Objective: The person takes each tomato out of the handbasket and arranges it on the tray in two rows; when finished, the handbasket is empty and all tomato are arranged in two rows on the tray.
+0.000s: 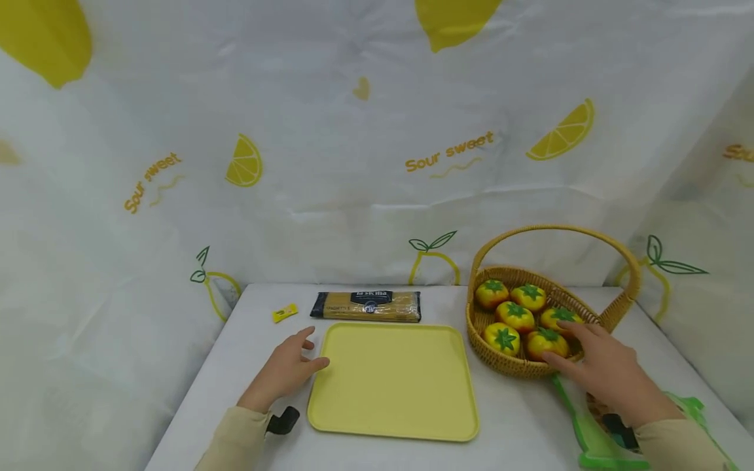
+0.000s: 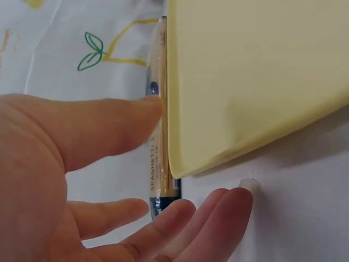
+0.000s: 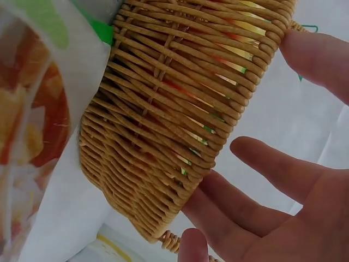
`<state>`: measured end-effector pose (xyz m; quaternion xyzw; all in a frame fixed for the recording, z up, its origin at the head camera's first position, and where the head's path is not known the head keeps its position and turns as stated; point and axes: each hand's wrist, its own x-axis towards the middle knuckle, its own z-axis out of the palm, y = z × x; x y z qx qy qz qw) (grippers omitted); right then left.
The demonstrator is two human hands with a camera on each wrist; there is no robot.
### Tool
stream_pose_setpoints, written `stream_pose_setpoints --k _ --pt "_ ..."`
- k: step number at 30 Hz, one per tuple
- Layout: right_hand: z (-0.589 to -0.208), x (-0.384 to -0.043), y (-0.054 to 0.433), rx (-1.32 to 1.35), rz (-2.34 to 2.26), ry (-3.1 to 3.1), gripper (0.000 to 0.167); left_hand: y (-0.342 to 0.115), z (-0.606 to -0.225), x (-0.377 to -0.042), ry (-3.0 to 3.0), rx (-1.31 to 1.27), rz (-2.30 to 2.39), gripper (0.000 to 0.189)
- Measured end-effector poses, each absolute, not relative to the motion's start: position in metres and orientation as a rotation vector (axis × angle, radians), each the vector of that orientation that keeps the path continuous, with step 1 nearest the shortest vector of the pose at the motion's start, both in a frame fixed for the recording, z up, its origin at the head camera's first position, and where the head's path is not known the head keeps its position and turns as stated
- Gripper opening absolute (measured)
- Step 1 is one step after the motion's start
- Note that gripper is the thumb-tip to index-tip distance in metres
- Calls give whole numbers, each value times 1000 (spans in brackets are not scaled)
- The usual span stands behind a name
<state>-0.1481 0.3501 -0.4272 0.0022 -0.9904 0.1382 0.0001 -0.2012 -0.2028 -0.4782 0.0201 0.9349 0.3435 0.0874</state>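
My left hand (image 1: 287, 367) hovers by the left edge of the yellow tray (image 1: 394, 383), fingers loosely spread and holding nothing. In the left wrist view, the thumb (image 2: 117, 123) appears in front of a spaghetti packet (image 2: 158, 158). My right hand (image 1: 607, 369) reaches over the front right rim of a wicker basket (image 1: 512, 369). Inside the basket lie several yellow-red, tomato-like fruits (image 1: 514, 317) with green star-shaped tops. The right fingers (image 3: 272, 169) are spread near the woven rim and grip no fruit; whether they touch the rim I cannot tell.
Behind the tray lies the spaghetti packet (image 1: 368, 306), with a small yellow wrapped sweet (image 1: 285, 313) to its left. A green-edged clear bag (image 1: 595, 451) lies under the right forearm. The basket's tall handle (image 1: 554, 227) arches above the fruits. A lemon-print cloth (image 1: 330, 163) hangs behind the table.
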Motion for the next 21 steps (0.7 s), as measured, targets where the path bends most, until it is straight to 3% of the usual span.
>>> stream_pose_setpoints --k 12,21 --pt "-434 -168 338 -44 419 -3126 87 -202 -484 -211 2655 -70 1113 63" --pt "-434 -170 334 -119 372 -3145 89 -198 -485 -221 2620 -60 1096 64"
